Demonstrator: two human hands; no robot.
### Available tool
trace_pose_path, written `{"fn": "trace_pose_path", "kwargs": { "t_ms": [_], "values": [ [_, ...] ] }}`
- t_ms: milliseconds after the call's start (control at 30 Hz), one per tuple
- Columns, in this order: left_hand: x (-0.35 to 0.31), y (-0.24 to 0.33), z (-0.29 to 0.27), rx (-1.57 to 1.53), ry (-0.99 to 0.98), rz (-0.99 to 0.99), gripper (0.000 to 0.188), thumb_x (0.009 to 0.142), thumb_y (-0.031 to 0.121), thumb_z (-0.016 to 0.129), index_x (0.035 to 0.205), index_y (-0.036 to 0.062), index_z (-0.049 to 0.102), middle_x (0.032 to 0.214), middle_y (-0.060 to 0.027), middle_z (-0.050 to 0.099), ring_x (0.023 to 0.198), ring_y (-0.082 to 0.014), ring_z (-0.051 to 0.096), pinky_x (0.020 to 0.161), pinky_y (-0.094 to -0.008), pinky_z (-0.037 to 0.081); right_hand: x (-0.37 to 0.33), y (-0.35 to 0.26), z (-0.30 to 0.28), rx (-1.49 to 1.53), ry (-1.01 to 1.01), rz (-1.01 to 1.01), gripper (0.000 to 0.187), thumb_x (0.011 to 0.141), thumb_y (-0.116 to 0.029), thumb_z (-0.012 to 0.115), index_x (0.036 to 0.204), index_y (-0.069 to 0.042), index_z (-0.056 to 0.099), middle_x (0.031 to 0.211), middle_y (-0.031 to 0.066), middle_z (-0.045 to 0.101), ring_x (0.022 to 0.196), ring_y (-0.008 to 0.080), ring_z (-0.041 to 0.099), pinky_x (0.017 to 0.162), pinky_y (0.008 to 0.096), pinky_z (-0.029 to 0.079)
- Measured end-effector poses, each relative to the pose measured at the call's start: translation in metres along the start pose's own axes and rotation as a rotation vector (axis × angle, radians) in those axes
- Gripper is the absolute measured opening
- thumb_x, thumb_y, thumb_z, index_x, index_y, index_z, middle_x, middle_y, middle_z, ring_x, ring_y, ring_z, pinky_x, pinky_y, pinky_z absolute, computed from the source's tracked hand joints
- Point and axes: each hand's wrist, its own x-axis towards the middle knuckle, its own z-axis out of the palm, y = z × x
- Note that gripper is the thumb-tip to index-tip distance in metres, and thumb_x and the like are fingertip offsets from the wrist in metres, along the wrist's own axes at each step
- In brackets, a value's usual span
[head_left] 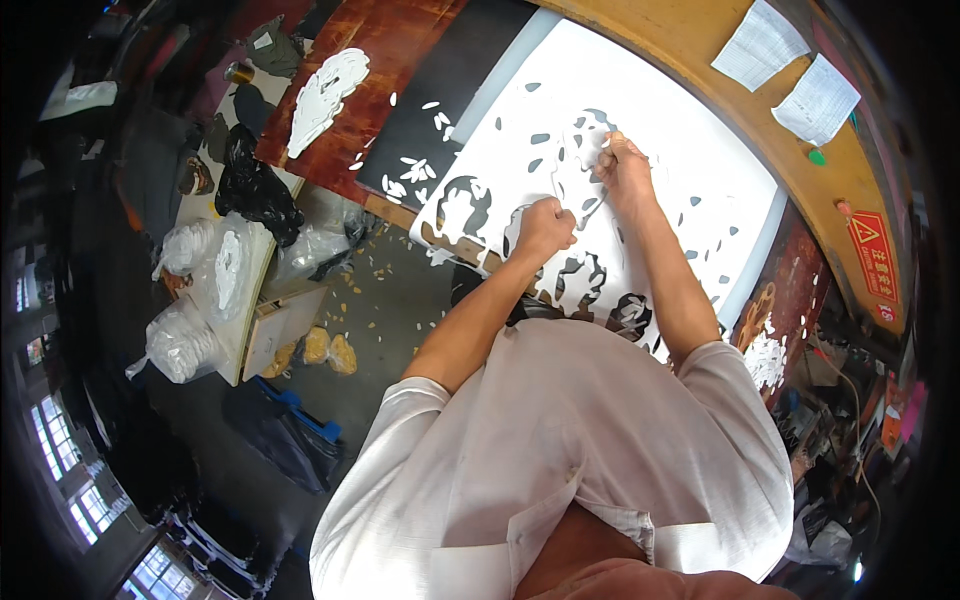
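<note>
A large white sheet (690, 130) with many dark cut-out holes lies across the table in front of me. Its holes are small ovals and larger curved shapes. Over the sheet's near left part my left hand (545, 230) is closed in a fist, and what its fingers hold is hidden. Farther off and to the right, my right hand (626, 168) pinches the sheet beside a curved hole. Between the two hands the white material looks slightly raised.
Left of the sheet, a dark strip (425, 110) holds small white offcuts (412, 170). Beyond it, a stack of white cut pieces (328, 100) rests on a reddish-brown board (385, 30). A yellow machine beam (680, 50) spans the far side. Plastic bags (180, 340) stand at left; scraps litter the floor.
</note>
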Motion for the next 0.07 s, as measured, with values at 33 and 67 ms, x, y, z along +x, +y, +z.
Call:
{"fn": "trace_pose_path", "kwargs": {
  "t_ms": [33, 67],
  "values": [
    [0.007, 0.001, -0.004, -0.029, -0.042, -0.002, 0.029, 0.1, 0.022, 0.072, 0.086, -0.0025, 0.064, 0.078, -0.0128, 0.072, 0.07, -0.0217, 0.079, 0.054, -0.0311, 0.062, -0.002, -0.008, -0.001, -0.118, -0.119, 0.014, 0.02, 0.11, -0.018, 0.061, 0.105, -0.003, 0.073, 0.072, -0.0012, 0.058, 0.066, 0.0099, 0.051, 0.063, 0.0287, 0.045],
    [0.019, 0.004, -0.01, -0.057, -0.085, -0.004, 0.031, 0.1, 0.025, 0.074, 0.091, -0.004, 0.068, 0.079, -0.0129, 0.073, 0.071, -0.0218, 0.08, 0.055, -0.0309, 0.062, 0.006, -0.019, 0.002, -0.237, -0.237, 0.029, 0.019, 0.11, -0.017, 0.062, 0.105, -0.003, 0.074, 0.073, -0.0007, 0.06, 0.067, 0.0101, 0.052, 0.063, 0.0288, 0.045]
  ]
}}
